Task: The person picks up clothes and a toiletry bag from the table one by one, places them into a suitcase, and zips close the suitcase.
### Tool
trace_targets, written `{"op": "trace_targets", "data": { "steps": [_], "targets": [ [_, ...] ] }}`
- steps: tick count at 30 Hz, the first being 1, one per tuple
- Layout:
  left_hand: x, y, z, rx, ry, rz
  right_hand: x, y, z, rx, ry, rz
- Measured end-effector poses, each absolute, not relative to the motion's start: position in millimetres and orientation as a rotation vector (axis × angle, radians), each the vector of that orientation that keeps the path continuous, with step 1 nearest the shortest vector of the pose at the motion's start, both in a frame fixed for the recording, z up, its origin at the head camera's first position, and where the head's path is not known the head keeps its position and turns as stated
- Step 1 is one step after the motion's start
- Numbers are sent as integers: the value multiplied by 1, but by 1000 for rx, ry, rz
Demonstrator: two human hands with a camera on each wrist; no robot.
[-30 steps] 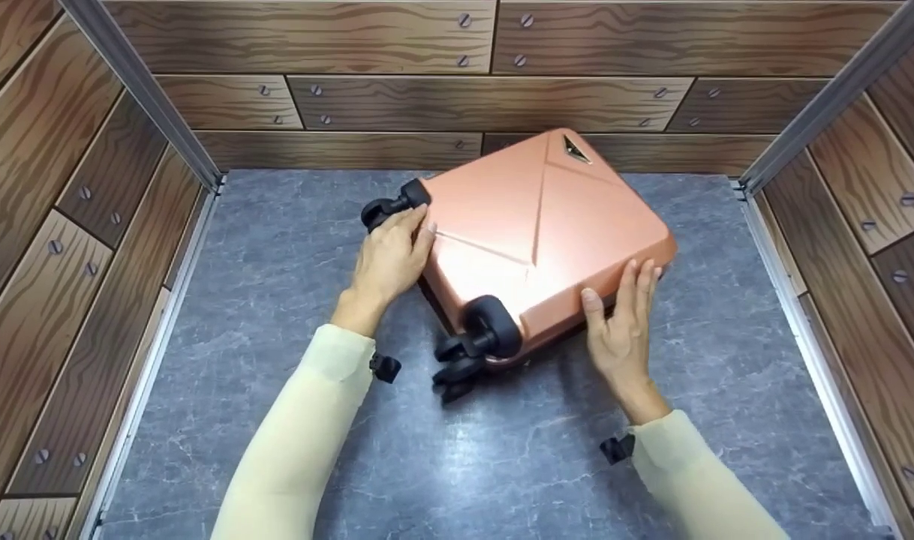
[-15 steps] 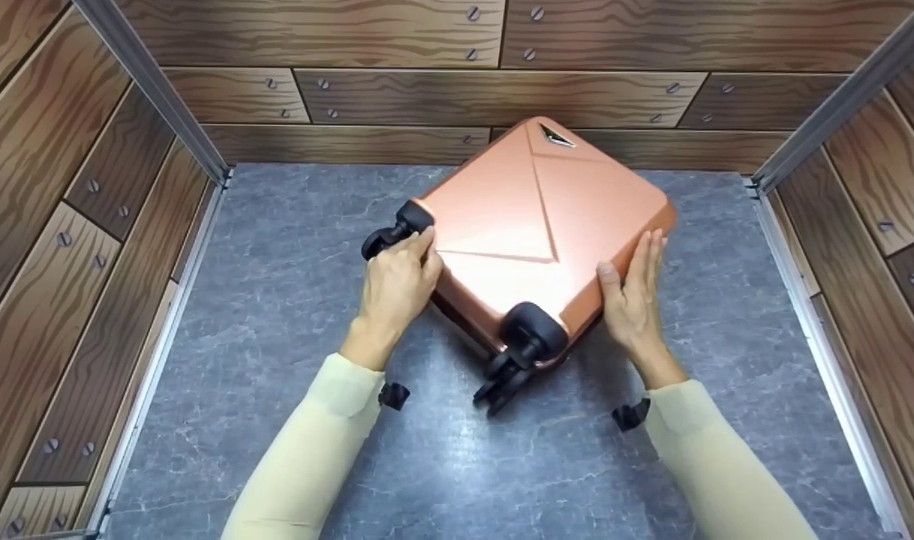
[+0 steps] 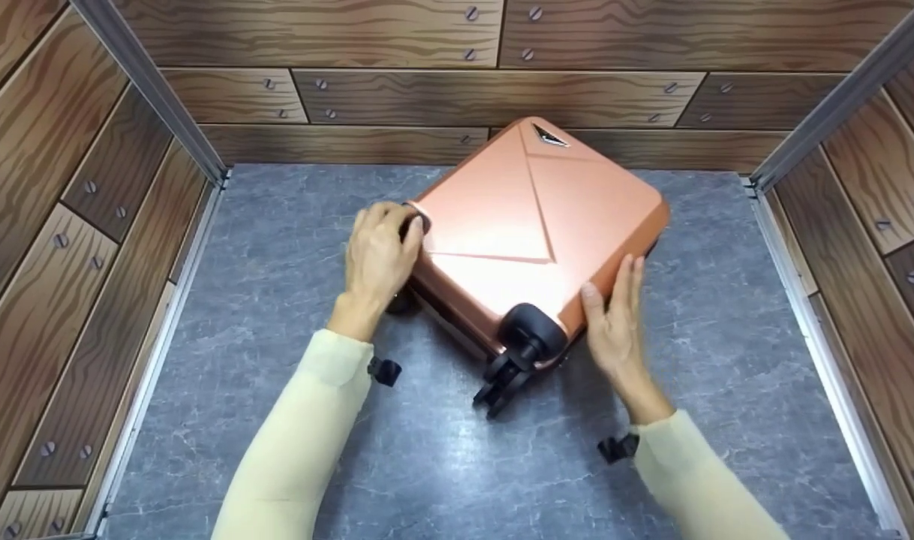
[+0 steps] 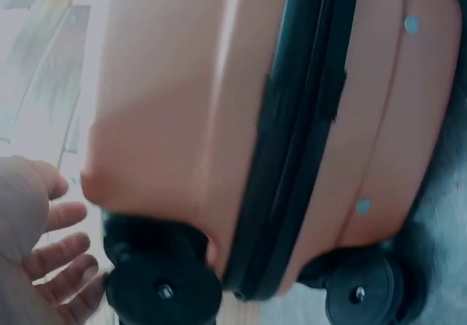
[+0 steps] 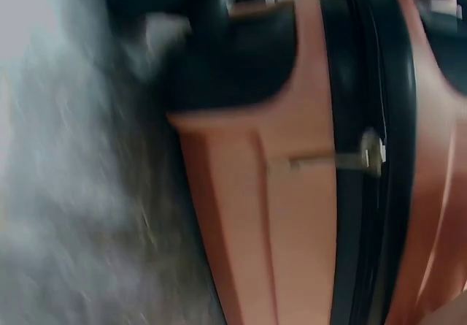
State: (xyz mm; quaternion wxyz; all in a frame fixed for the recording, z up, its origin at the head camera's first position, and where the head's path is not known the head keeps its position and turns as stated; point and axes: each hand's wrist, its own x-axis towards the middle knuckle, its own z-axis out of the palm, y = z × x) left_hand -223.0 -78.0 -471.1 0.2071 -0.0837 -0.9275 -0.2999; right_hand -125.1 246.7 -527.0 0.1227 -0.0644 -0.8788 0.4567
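A rose-gold hard-shell suitcase (image 3: 502, 217) lies flat and turned at an angle on the grey floor, wheels toward the person. My left hand (image 3: 378, 244) is at its left corner, over a black caster wheel (image 4: 164, 288). In the left wrist view the fingers of that hand are spread and slightly bent beside the wheel. Along the near right side, my right hand (image 3: 618, 322) rests with straight fingers against the shell. Another caster wheel (image 3: 528, 341) sticks out at the front corner. The right wrist view is blurred and shows the zipper band (image 5: 372, 193) with a metal zipper pull (image 5: 368, 157).
Wood-plank-patterned panels (image 3: 457, 97) enclose the floor at the back, left and right. Metal rails (image 3: 145, 360) run along the floor's edges. The suitcase's far corner reaches close to the back panel. Marble-patterned grey floor (image 3: 427, 465) lies in front.
The suitcase turned clockwise during the first half second, then shifted slightly left. My left hand has slid up over the corner wheel. My right hand moved up, then back down along the side.
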Motion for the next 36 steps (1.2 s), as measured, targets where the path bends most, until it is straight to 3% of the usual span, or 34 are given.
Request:
{"op": "trace_targets", "data": {
  "steps": [6,15,36],
  "targets": [
    [-237,-87,-478,-273,-2791,-981,-106,233,-533,-168,-2540,1393],
    [-232,-88,-471,-260,-2941,-941,-110,236,-532,-141,-2528,1406],
    [-170,-73,-463,-48,-2978,-856,-191,292,-516,43,-2615,1737]
  ]
}}
